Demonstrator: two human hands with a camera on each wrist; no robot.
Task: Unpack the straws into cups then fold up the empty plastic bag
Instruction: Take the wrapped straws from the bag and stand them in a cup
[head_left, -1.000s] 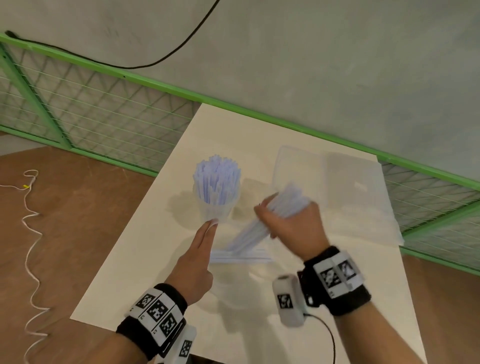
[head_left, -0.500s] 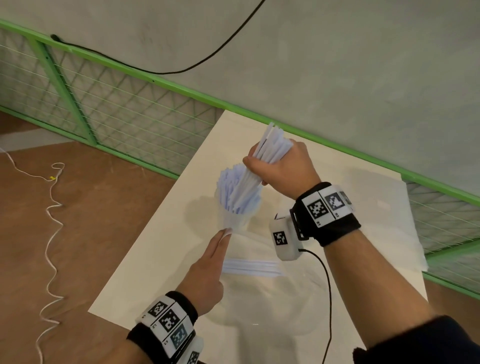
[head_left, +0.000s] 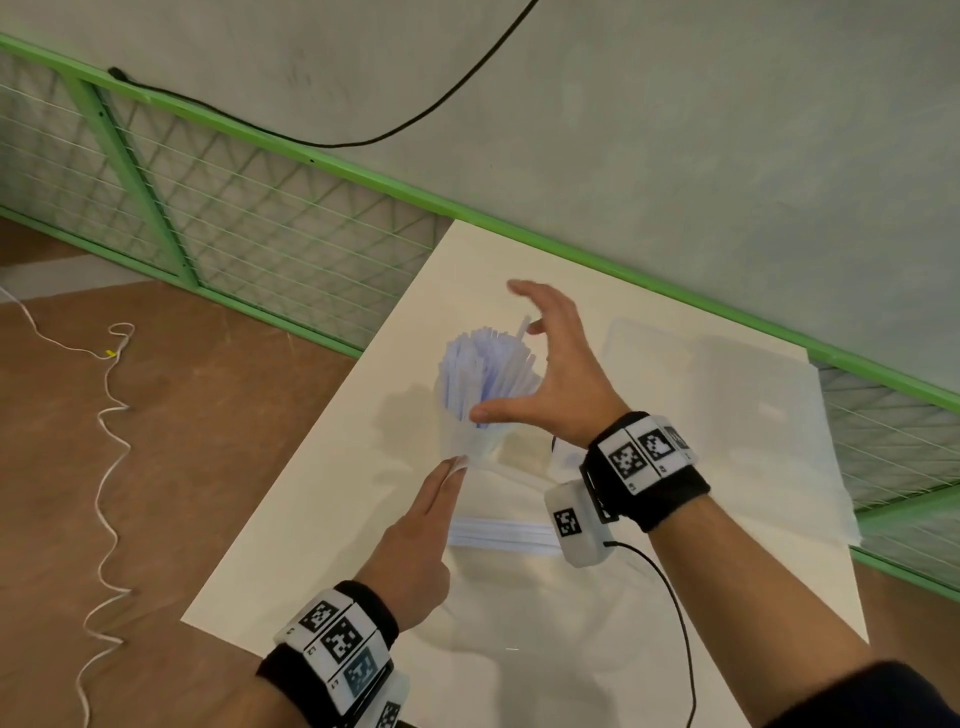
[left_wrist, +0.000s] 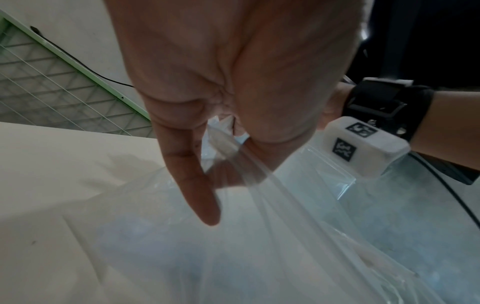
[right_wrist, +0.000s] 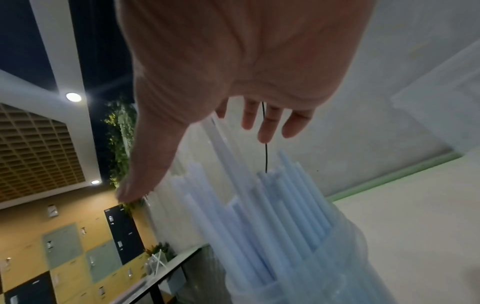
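Observation:
A clear cup stands on the white table, packed with pale blue-white straws. My right hand hovers over the straw tops with fingers and thumb spread, holding nothing. The clear plastic bag lies in front of the cup, with a few straws still flat inside. My left hand pinches the bag's raised edge just beside the cup's base.
A flat translucent plastic sheet lies on the table's right part. A green wire fence runs along the far edge. A white cord snakes over the brown floor at the left. The right wrist camera's cable hangs over the bag.
My right hand carried a bundle of straws from the bag up into the cup, then let go and spread open. My left hand stayed at the bag's edge.

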